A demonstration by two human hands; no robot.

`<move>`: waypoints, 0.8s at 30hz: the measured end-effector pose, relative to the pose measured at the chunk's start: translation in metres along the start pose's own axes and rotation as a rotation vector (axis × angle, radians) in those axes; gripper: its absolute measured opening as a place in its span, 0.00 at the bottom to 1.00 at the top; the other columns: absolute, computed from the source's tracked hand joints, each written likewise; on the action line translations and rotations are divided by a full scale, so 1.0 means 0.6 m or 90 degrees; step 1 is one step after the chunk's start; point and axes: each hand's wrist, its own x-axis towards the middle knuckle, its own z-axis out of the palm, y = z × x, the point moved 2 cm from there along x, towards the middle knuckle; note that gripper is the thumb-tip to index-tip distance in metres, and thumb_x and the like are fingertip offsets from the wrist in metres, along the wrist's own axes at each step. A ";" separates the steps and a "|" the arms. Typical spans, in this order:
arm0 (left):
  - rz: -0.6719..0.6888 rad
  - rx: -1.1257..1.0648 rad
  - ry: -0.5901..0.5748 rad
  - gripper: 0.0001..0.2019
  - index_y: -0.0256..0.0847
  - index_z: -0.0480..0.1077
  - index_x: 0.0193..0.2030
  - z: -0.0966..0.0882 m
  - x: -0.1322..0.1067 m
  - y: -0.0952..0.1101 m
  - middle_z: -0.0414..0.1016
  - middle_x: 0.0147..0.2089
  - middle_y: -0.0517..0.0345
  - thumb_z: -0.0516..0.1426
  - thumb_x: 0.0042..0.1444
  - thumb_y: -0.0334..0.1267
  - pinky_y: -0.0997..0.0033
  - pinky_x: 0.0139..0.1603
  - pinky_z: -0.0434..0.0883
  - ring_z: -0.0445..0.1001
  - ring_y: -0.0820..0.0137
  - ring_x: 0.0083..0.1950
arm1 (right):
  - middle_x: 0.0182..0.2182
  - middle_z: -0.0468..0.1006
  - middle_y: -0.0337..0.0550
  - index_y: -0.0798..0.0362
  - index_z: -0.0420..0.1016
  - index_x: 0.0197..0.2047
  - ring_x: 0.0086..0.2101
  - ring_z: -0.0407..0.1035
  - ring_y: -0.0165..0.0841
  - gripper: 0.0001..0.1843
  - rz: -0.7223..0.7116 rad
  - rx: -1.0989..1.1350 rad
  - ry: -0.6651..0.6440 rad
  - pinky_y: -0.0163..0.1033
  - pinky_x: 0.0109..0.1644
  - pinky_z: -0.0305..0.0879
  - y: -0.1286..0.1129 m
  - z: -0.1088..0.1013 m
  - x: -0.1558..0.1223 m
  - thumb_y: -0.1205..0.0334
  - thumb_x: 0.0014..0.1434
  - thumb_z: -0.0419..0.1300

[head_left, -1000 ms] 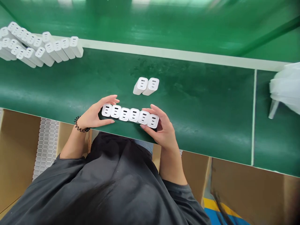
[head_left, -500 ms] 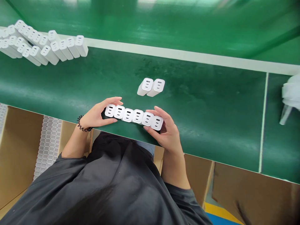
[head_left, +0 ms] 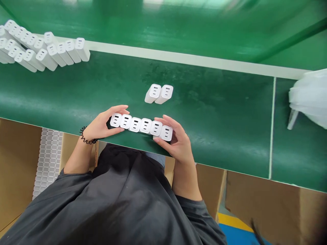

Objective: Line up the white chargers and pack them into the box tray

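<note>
Several white charger blocks stand in one straight row (head_left: 140, 125) near the front edge of the green belt (head_left: 217, 115). My left hand (head_left: 102, 125) cups the row's left end, thumb and fingers curled around the end block. My right hand (head_left: 176, 141) grips the right end in the same way. The two hands press the row together between them. Two more white chargers (head_left: 158, 94) lie side by side on the belt just behind the row, untouched.
A heap of many white chargers (head_left: 38, 49) lies at the far left by a white stripe (head_left: 194, 61). Clear plastic bags (head_left: 309, 98) sit at the right edge. Cardboard boxes (head_left: 17, 163) stand below the belt, one holding packed chargers (head_left: 47, 160).
Only the view has shifted a little from side to side. Both hands keep holding the same row in the same place.
</note>
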 end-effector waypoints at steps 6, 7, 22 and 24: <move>-0.002 0.002 -0.003 0.33 0.43 0.60 0.67 -0.001 0.001 0.003 0.76 0.57 0.49 0.65 0.57 0.36 0.68 0.59 0.72 0.75 0.65 0.57 | 0.47 0.79 0.44 0.42 0.71 0.59 0.48 0.75 0.41 0.24 0.001 0.007 0.183 0.53 0.54 0.74 0.006 -0.019 0.003 0.56 0.59 0.66; -0.002 0.003 -0.004 0.33 0.43 0.60 0.67 -0.001 0.001 0.003 0.76 0.57 0.49 0.65 0.57 0.36 0.69 0.58 0.72 0.75 0.65 0.57 | 0.44 0.78 0.43 0.42 0.73 0.57 0.45 0.75 0.40 0.21 -0.001 -0.015 0.212 0.51 0.51 0.74 0.003 -0.024 0.007 0.56 0.60 0.65; -0.010 0.006 -0.002 0.31 0.41 0.61 0.67 -0.001 0.002 0.005 0.76 0.57 0.48 0.65 0.58 0.38 0.69 0.58 0.72 0.75 0.65 0.57 | 0.56 0.62 0.57 0.50 0.72 0.55 0.57 0.59 0.56 0.30 -0.117 -0.533 -0.186 0.64 0.62 0.57 -0.077 0.014 0.089 0.44 0.54 0.69; -0.013 0.002 0.000 0.31 0.41 0.61 0.67 -0.001 0.002 0.003 0.76 0.57 0.48 0.65 0.57 0.38 0.69 0.58 0.72 0.75 0.65 0.57 | 0.55 0.64 0.56 0.51 0.73 0.51 0.57 0.61 0.55 0.23 -0.123 -0.530 -0.181 0.63 0.61 0.58 -0.079 0.020 0.091 0.49 0.57 0.68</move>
